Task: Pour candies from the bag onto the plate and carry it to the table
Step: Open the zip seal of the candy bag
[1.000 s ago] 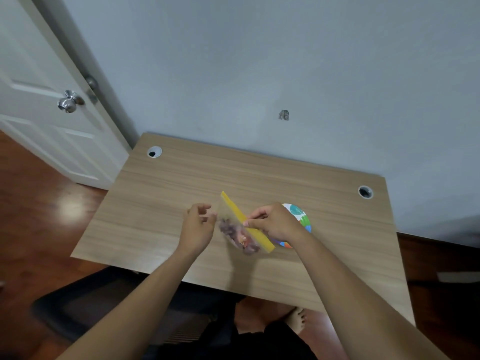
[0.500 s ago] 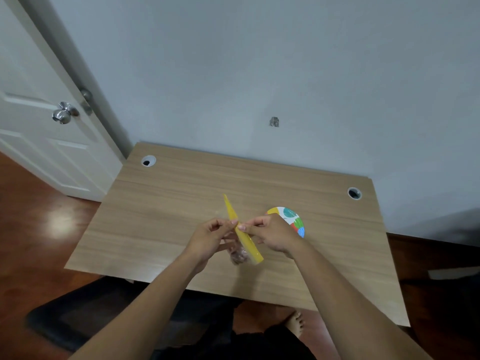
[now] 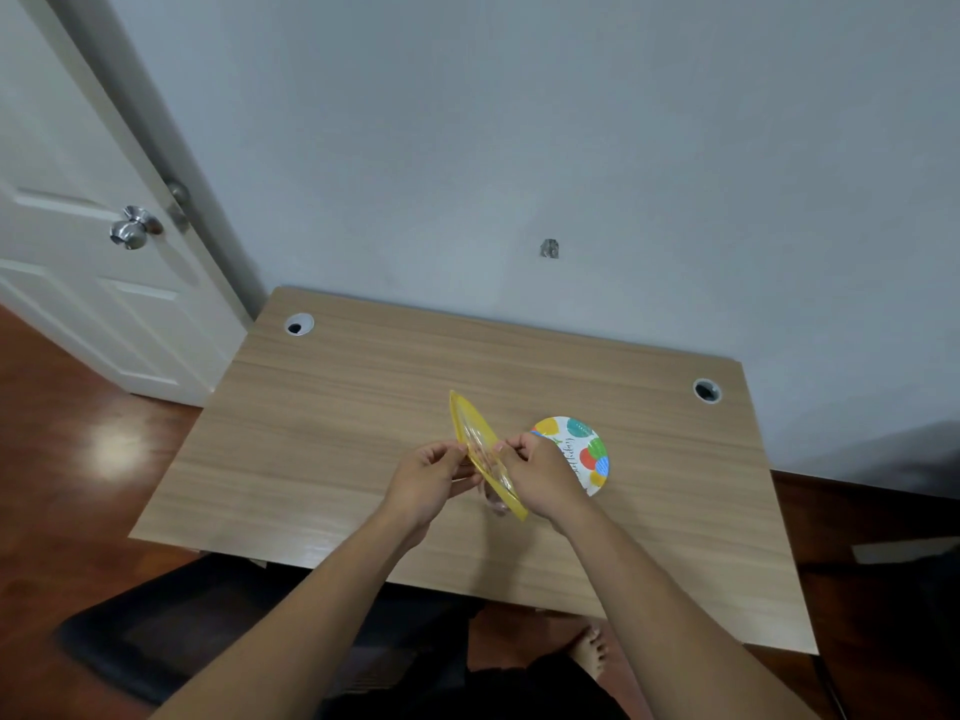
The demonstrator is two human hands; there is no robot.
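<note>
At the far left a white door with a round metal knob stands beside the grey wall. A wooden desk runs along that wall, with a cable hole near its back left corner. Over the middle of the desk the left hand pinches one side of a clear zip bag with a yellow top strip, fingers closed on its edge. The bag is held up off the desk, its mouth parted into a narrow slit, and the candies in it are mostly hidden between the hands. The right hand pinches the opposite side, fingers closed on the strip. Just right of it a paper plate printed with coloured balloons lies flat on the desk, partly covered by the hand. A second cable hole sits at the back right.
</note>
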